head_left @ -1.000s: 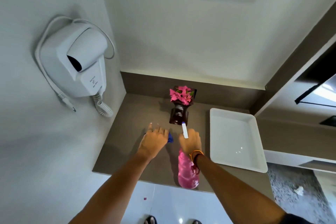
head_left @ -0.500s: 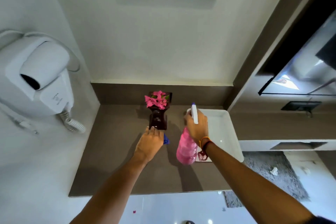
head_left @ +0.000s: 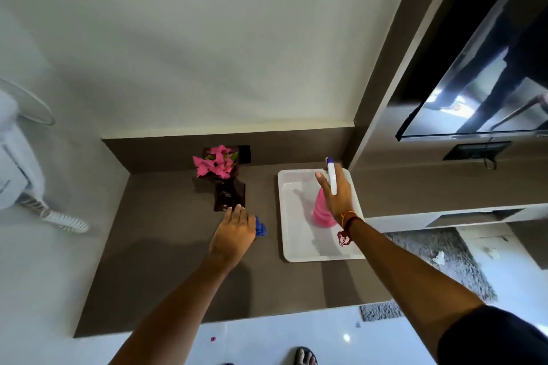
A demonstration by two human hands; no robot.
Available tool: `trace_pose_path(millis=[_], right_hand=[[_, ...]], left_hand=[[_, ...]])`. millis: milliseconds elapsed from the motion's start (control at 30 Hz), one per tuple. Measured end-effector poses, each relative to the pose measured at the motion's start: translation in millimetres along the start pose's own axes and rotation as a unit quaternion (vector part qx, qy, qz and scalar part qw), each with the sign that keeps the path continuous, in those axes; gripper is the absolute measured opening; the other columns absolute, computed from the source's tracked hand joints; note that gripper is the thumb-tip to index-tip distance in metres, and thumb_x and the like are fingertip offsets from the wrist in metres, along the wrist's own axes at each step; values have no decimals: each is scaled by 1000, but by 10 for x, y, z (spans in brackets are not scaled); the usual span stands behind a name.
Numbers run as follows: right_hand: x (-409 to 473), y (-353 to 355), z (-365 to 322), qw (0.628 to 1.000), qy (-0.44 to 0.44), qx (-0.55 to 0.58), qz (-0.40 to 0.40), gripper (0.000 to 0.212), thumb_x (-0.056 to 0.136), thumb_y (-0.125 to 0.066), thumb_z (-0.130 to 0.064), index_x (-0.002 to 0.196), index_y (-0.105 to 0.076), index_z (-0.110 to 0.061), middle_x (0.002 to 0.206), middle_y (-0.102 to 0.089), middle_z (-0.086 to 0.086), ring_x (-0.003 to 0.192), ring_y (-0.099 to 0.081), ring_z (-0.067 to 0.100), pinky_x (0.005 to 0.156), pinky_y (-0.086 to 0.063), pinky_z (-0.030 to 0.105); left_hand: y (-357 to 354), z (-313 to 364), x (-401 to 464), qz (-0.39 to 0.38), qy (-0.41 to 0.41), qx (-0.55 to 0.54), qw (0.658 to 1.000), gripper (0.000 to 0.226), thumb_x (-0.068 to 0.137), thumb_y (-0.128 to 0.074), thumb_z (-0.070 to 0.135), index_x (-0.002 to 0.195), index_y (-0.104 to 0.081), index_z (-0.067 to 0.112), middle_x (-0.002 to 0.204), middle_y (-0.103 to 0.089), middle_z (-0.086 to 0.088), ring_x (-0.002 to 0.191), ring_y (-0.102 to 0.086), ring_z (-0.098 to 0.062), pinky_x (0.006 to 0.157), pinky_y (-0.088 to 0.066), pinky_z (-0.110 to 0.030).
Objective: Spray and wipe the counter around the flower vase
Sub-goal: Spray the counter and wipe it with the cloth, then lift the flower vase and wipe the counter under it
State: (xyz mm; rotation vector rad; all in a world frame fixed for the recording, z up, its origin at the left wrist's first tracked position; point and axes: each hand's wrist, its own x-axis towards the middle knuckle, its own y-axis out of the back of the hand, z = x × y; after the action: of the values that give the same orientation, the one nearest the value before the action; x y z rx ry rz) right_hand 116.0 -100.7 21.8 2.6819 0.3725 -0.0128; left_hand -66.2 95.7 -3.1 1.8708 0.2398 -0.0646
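Head view: left hand (head_left: 234, 234) presses blue cloth (head_left: 260, 226) onto table (head_left: 166, 246) beside vase (head_left: 229, 195); right hand (head_left: 336, 197) grip clenched around pink spray bottle (head_left: 321, 212) over white tray (head_left: 299, 234).

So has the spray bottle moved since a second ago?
Yes. The spray bottle went right, from the counter before the vase onto the white tray.

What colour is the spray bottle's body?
Pink, with a white nozzle head; the spray bottle shows in the head view.

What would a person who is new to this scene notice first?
The pink flowers in a dark vase at the back of the brown counter. Then the pink spray bottle, held by the right hand over a white tray, and the left hand on a blue cloth.
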Motion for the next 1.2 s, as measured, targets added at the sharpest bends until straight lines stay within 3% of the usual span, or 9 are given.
trace_pose_path(millis=[100, 233, 367, 467, 633, 767, 867, 1033, 1200], right_hand=[[70, 53, 78, 1000, 1, 27, -9, 63, 98, -58, -34, 152, -36, -12, 147, -53, 11, 127, -55, 21, 107, -41, 32], [23, 174, 217, 998, 3, 58, 12, 54, 95, -64, -30, 142, -49, -9, 125, -64, 10, 113, -64, 25, 103, -52, 38], [-191, 279, 332, 999, 6, 42, 17, 42, 92, -69, -25, 131, -52, -22, 98, -62, -5, 86, -63, 5, 81, -53, 18], [-681, 60, 598, 981, -58, -132, 129, 45, 91, -67, -35, 125, -50, -10, 116, -57, 9, 104, -59, 20, 89, -51, 35], [-1084, -688, 246, 973, 57, -188, -120, 38, 93, -52, -56, 102, -53, -19, 104, -55, 2, 94, -56, 19, 87, -55, 42], [-514, -1145, -542, 951, 127, -211, -188, 71, 92, -50, -62, 139, -50, -8, 143, -52, 14, 133, -50, 28, 112, -42, 45], [-36, -1275, -999, 931, 174, -247, -207, 85, 92, -62, -50, 155, -29, -4, 162, -32, 16, 150, -31, 29, 122, -30, 43], [453, -1431, -1311, 834, 176, -420, -313, 95, 91, -65, -45, 160, -12, -9, 169, -11, 10, 157, -11, 31, 124, -19, 56], [489, -1495, -1383, 824, 173, -434, -321, 96, 87, -71, -42, 159, -17, -6, 164, -23, 11, 149, -31, 33, 121, -32, 47]], left_hand=[[-38, 52, 11, 40, -11, -1, 999, 42, 63, -88, 6, 100, -72, -5, 101, -74, -28, 102, -71, -40, 91, -58, -49], [-24, 129, 4, 75, -20, 10, 997, 33, 69, -82, 6, 100, -72, -2, 102, -75, -25, 104, -71, -37, 92, -58, -47], [44, 127, -5, 32, -21, 13, 999, 37, 80, -71, 6, 115, -66, -4, 119, -68, -28, 119, -62, -39, 106, -48, -50], [26, 119, -47, 1, -11, 8, 1000, 40, 93, -51, 3, 132, -50, -8, 137, -53, -33, 135, -45, -43, 116, -33, -53], [7, 6, -185, -32, 114, -113, 987, 39, 96, -51, 6, 135, -46, 0, 133, -58, -24, 126, -52, -38, 112, -39, -47], [-52, -217, -304, -52, 289, -318, 902, 25, 100, -50, 18, 120, -58, 5, 117, -67, -15, 105, -66, -30, 88, -55, -40], [-99, -374, -322, -44, 337, -470, 814, 28, 101, -51, 19, 120, -57, -1, 117, -66, -20, 107, -65, -35, 87, -51, -38], [-252, -516, -363, -5, 365, -578, 730, 22, 99, -52, 17, 97, -61, -3, 93, -65, -21, 88, -62, -34, 70, -43, -33], [-355, -591, -293, 38, 398, -631, 665, 20, 97, -53, 10, 99, -60, -8, 98, -69, -27, 90, -66, -39, 71, -51, -41]])
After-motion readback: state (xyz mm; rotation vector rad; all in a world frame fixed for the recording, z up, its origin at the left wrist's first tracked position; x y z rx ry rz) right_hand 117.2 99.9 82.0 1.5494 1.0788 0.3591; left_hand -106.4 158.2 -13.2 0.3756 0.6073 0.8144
